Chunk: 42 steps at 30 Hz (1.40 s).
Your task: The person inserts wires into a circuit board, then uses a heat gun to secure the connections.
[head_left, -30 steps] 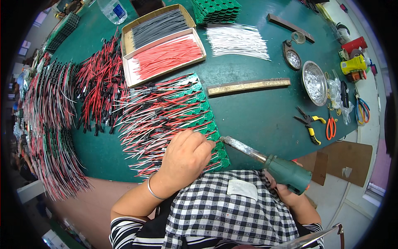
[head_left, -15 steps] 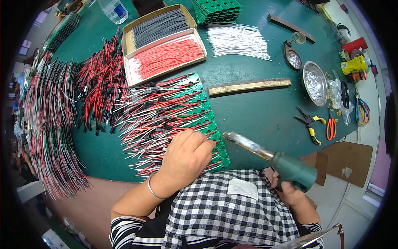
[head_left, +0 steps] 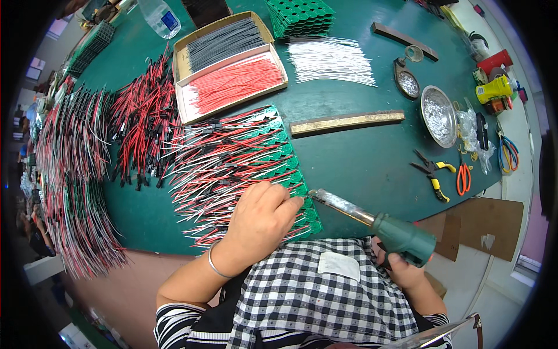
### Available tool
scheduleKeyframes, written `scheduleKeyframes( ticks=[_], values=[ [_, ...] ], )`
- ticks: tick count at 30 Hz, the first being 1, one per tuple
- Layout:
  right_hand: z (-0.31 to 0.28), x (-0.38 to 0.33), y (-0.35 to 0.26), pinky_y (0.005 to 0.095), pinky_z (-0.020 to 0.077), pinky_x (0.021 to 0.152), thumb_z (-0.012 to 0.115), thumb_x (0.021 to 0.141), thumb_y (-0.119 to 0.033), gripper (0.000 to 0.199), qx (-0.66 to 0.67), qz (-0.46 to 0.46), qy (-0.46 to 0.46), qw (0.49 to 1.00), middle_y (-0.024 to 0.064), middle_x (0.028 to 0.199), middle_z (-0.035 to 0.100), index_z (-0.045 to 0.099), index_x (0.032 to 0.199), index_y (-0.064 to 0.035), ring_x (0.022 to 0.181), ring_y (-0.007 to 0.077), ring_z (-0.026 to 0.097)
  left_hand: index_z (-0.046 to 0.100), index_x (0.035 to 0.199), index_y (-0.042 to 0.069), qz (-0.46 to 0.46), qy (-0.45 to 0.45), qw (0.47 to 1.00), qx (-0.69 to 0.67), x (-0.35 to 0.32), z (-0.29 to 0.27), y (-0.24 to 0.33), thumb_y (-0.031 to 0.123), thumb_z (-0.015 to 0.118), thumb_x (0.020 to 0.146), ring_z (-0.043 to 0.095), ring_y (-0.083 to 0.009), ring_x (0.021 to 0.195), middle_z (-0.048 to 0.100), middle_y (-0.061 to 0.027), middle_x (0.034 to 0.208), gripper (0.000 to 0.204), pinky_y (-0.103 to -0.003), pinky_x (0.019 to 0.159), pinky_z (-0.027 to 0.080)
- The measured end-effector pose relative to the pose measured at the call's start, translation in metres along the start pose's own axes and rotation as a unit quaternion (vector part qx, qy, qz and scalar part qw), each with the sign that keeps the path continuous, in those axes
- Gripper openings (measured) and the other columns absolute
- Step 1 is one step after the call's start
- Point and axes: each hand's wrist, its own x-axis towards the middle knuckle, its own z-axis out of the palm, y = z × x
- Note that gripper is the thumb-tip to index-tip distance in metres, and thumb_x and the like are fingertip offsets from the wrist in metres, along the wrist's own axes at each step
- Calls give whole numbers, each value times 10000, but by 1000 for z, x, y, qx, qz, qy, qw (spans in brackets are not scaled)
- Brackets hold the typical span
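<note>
My right hand is wrapped round the handle of a green soldering gun. Its silvery barrel points left, and the tip is at the right edge of the green circuit boards, close by my left fingertips. My left hand rests over the boards and their wires, thumb and fingers pinched together. What it grips, probably a thin wire, is too small and hidden to make out. Red and white wires with black connectors lie across the boards and stick out to the left.
Beyond the boards lie boxed red sleeves, black sleeves and a white bundle. A metal bar sits mid-table. To the right are a metal bowl, pliers and scissors. Wire bundles cover the left.
The soldering gun has moved left, and its tip has come from beside the boards to their right edge near my left fingertips. My left hand stays almost in place.
</note>
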Motion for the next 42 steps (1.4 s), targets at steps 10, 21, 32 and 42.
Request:
scheduleKeyframes(
  ticks=[10,21,32,42],
  values=[
    [-10,1,13,264,468,572,687,839,-268,476,-224,-48,-16,973,95,913,622,525,1167,37,621,134,570,669,869,54,3,-15,1000,13,2,1,0,14,700,661,529,-219,703,533,-50,760,214,-334,635,439],
    [-7,25,-4,266,474,508,466,959,-281,426,39,-200,209,956,164,1129,563,421,1235,41,587,169,572,661,892,71,-14,-23,999,24,-5,-1,0,42,684,668,529,-230,750,531,-52,801,227,-348,684,441],
    [-50,57,-12,264,478,579,435,969,-178,326,-35,-291,366,883,141,1126,598,464,1227,19,609,117,528,659,844,104,-23,107,990,86,-3,-28,-9,105,679,697,539,-224,750,565,-37,805,148,-357,677,389],
    [-34,60,-11,273,481,584,430,958,-194,365,10,-279,355,892,175,1146,580,449,1246,29,592,129,523,698,863,49,-414,169,890,94,-57,-139,-184,272,693,806,645,-228,722,672,-108,773,230,-348,671,489]
  ],
)
